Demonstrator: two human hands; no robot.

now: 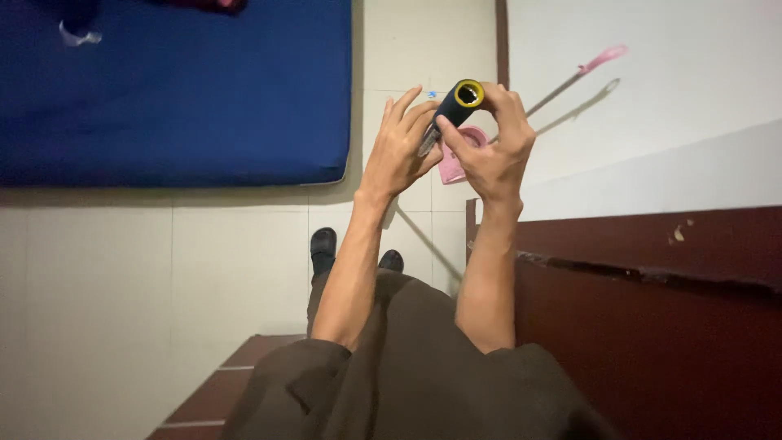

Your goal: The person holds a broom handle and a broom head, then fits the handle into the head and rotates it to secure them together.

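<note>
You hold a dark tube-shaped handle point(456, 104) up in front of you with both hands, its open end ringed in yellow and turned toward your head camera. Your right hand point(493, 147) wraps the handle from the right, the fingers point(507, 102) curled over its upper end just beside the yellow ring and the thumb pressed against its side, so this hand is closed on it. Your left hand point(399, 151) sits against the lower part of the handle, where a thin grey metal part point(427, 143) comes out of it; the fingers there are half spread, the tips resting on the handle rather than clamped round it, and how firmly they grip you cannot tell from this view. Behind the hands, down on the pale tiled floor point(163, 277), lies a pink dustpan point(453, 165), partly hidden by your hands. A long stick with a pink grip point(603, 57) leans against the white wall point(668, 122) on the right. A blue mattress point(179, 90) lies on the floor at upper left. Your feet in dark sandals point(323, 244) show below, and a dark red-brown ledge point(652, 326) runs along your right.
</note>
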